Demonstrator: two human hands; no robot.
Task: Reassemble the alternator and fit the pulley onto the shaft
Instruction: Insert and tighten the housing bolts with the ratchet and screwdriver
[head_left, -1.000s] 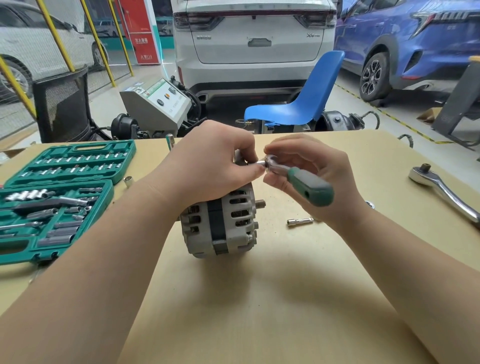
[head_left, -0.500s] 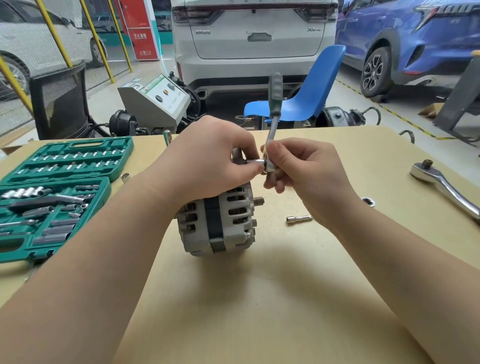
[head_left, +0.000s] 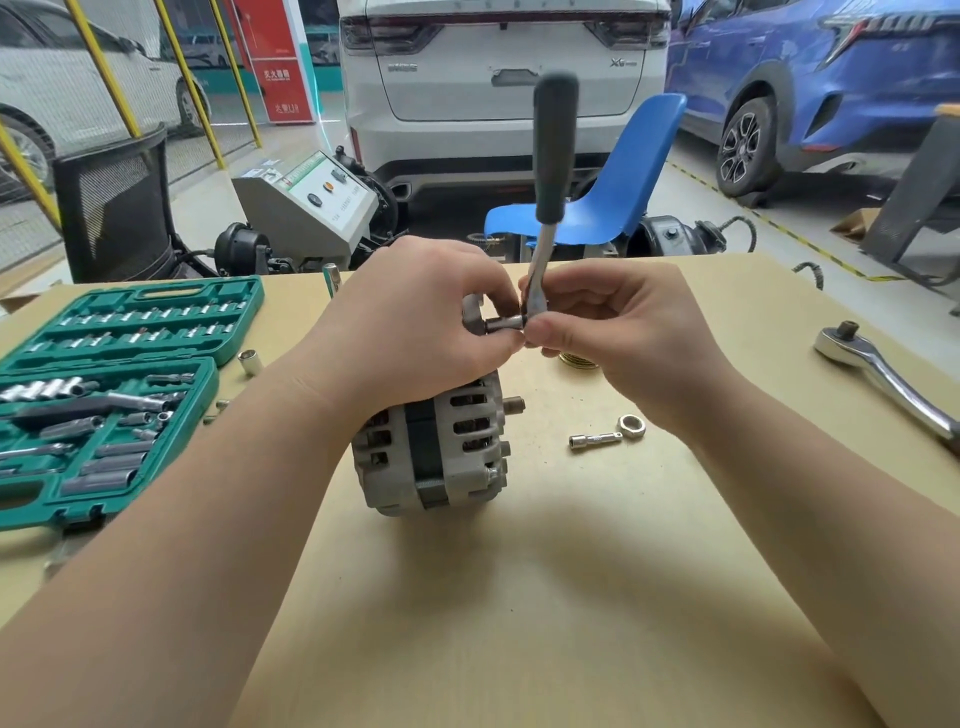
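The grey alternator (head_left: 441, 447) stands on the tan table, its bare shaft (head_left: 514, 404) pointing right. My left hand (head_left: 415, 327) lies over its top and pinches a small socket (head_left: 503, 324) set against the housing. My right hand (head_left: 613, 322) pinches the head of a small ratchet (head_left: 553, 171) whose dark green handle sticks straight up. A brass-coloured pulley (head_left: 577, 359) shows partly under my right hand. A nut (head_left: 631, 426) and a short extension bar (head_left: 595, 440) lie right of the alternator.
An open green socket case (head_left: 104, 395) fills the left of the table, with a loose socket (head_left: 249, 361) beside it. A large chrome ratchet (head_left: 893, 379) lies at the right edge. Beyond the table stand a blue chair (head_left: 618, 192), a grey machine and parked cars.
The small ratchet's handle swung from pointing down-right toward me to standing upright. My right hand shifted from gripping the handle to pinching the ratchet head. The alternator stayed put.
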